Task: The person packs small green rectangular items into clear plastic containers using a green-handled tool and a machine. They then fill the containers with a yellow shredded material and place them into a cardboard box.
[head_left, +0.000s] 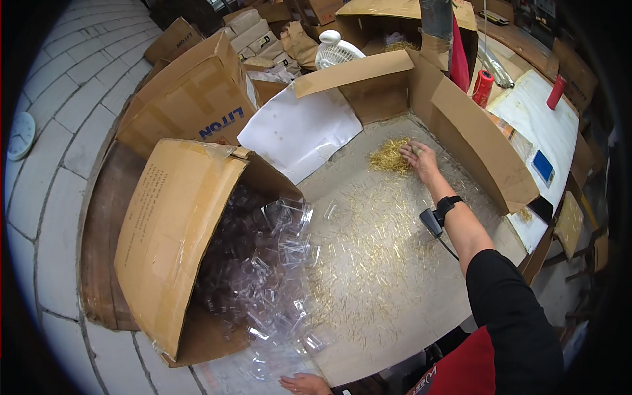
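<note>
At the far part of the grey work surface point(359, 227), my right hand point(419, 158) reaches to a heap of small thin gold-coloured pieces point(390, 158). Its fingers are stretched out and touch the heap's right side. Many more of these pieces point(368, 257) lie scattered over the middle and near part of the surface. My left hand point(306, 384) rests flat by the near edge, fingers extended and holding nothing. Just beyond it, clear plastic cases point(276, 263) spill from a cardboard box point(178, 237) lying on its side.
Cardboard walls point(484, 148) border the surface at the back and right. A white sheet point(299, 131) leans at the back left beside another carton point(191, 99). A white plastic basket point(339, 51) stands behind. At right are a red bottle point(482, 87) and a phone point(543, 166).
</note>
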Action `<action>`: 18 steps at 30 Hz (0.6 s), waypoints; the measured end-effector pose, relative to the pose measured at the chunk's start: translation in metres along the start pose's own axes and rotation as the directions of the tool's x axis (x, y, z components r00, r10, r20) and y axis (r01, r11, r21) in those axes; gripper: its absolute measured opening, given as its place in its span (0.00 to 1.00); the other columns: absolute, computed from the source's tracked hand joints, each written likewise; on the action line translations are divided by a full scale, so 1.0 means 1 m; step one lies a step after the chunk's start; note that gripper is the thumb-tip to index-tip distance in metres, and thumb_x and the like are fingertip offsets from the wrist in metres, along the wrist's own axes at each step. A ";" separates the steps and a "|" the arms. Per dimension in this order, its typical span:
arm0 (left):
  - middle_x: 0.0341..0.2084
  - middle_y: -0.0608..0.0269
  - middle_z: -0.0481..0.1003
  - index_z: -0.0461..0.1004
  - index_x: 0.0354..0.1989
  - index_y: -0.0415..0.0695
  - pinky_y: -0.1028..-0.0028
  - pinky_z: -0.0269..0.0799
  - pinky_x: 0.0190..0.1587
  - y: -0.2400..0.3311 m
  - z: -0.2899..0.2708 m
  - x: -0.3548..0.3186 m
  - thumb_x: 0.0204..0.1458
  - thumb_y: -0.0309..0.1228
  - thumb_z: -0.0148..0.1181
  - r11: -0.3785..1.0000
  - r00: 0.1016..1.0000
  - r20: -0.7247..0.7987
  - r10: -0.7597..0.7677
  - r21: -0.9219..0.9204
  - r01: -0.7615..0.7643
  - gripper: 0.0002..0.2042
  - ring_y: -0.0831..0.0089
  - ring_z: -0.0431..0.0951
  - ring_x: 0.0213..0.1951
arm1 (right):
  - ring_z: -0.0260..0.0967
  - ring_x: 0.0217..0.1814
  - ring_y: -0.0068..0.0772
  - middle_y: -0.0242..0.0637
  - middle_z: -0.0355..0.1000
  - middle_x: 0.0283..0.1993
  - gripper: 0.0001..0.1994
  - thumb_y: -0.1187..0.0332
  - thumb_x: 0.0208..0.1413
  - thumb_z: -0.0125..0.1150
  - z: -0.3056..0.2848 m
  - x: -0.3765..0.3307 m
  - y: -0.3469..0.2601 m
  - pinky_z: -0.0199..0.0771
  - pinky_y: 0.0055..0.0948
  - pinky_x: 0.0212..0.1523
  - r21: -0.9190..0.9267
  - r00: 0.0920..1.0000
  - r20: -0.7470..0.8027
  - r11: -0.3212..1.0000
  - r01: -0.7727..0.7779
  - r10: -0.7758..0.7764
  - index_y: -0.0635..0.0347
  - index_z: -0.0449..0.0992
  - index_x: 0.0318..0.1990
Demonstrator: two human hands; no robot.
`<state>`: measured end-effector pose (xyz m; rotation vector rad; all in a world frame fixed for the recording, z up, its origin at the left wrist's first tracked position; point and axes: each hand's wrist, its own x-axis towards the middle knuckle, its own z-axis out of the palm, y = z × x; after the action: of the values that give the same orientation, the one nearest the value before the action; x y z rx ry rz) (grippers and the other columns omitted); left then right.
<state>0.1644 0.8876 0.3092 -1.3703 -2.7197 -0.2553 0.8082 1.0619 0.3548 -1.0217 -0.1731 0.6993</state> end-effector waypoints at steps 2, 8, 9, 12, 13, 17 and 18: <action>0.58 0.44 0.56 0.56 0.59 0.39 0.56 0.56 0.55 0.001 -0.001 -0.001 0.53 0.35 0.43 1.000 1.000 0.002 0.002 0.000 -0.002 0.25 0.48 0.60 0.57 | 0.71 0.48 0.43 0.55 0.68 0.48 0.16 0.75 0.59 0.42 0.000 0.001 -0.001 0.76 0.27 0.41 -0.024 1.000 0.010 1.000 0.002 -0.002 0.75 0.60 0.53; 0.57 0.43 0.58 0.55 0.60 0.38 0.55 0.55 0.56 0.000 0.001 0.000 0.54 0.35 0.41 0.998 0.999 -0.009 0.053 0.026 -0.053 0.24 0.50 0.58 0.58 | 0.72 0.45 0.44 0.54 0.68 0.46 0.13 0.77 0.58 0.42 0.002 0.008 -0.001 0.77 0.25 0.40 -0.041 1.000 0.003 0.999 0.003 -0.002 0.74 0.62 0.50; 0.58 0.44 0.58 0.55 0.60 0.38 0.55 0.55 0.56 0.001 -0.001 0.000 0.54 0.35 0.40 0.999 0.999 -0.008 0.051 0.014 -0.050 0.24 0.50 0.58 0.58 | 0.72 0.46 0.44 0.54 0.68 0.46 0.13 0.78 0.57 0.41 0.002 0.009 -0.001 0.77 0.25 0.40 -0.058 1.000 -0.003 0.998 0.011 -0.011 0.74 0.62 0.49; 0.58 0.44 0.57 0.55 0.60 0.39 0.55 0.55 0.56 0.005 -0.005 -0.001 0.55 0.35 0.40 0.999 0.999 -0.007 0.048 -0.005 -0.048 0.24 0.50 0.57 0.59 | 0.71 0.47 0.46 0.54 0.66 0.47 0.14 0.83 0.53 0.38 0.003 0.012 0.001 0.77 0.27 0.42 -0.079 1.000 -0.003 0.997 0.016 -0.016 0.75 0.62 0.48; 0.58 0.45 0.57 0.55 0.60 0.39 0.55 0.54 0.56 0.004 -0.005 -0.001 0.55 0.35 0.40 0.999 0.999 -0.008 0.050 -0.002 -0.050 0.24 0.50 0.57 0.59 | 0.70 0.48 0.47 0.54 0.66 0.48 0.15 0.85 0.51 0.37 0.003 0.013 0.000 0.77 0.28 0.43 -0.065 1.000 0.010 0.998 0.004 -0.003 0.76 0.62 0.48; 0.58 0.45 0.57 0.56 0.60 0.40 0.55 0.54 0.56 0.000 0.001 -0.002 0.55 0.35 0.39 0.999 0.999 -0.022 0.036 0.007 -0.036 0.24 0.50 0.58 0.58 | 0.66 0.53 0.48 0.57 0.63 0.52 0.21 0.88 0.45 0.35 0.007 0.009 -0.009 0.74 0.31 0.49 0.002 0.989 0.111 0.995 -0.101 0.100 0.77 0.61 0.49; 0.59 0.45 0.56 0.55 0.60 0.40 0.55 0.54 0.56 0.000 0.002 -0.002 0.55 0.35 0.39 0.999 0.999 -0.023 0.039 0.008 -0.039 0.24 0.50 0.58 0.58 | 0.65 0.55 0.49 0.58 0.62 0.53 0.21 0.88 0.45 0.36 0.002 0.010 -0.008 0.73 0.32 0.51 0.016 0.987 0.136 0.996 -0.085 0.082 0.78 0.60 0.50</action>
<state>0.1655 0.8868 0.3065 -1.4080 -2.6699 -0.2562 0.8188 1.0673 0.3605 -0.9657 -0.2406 0.8460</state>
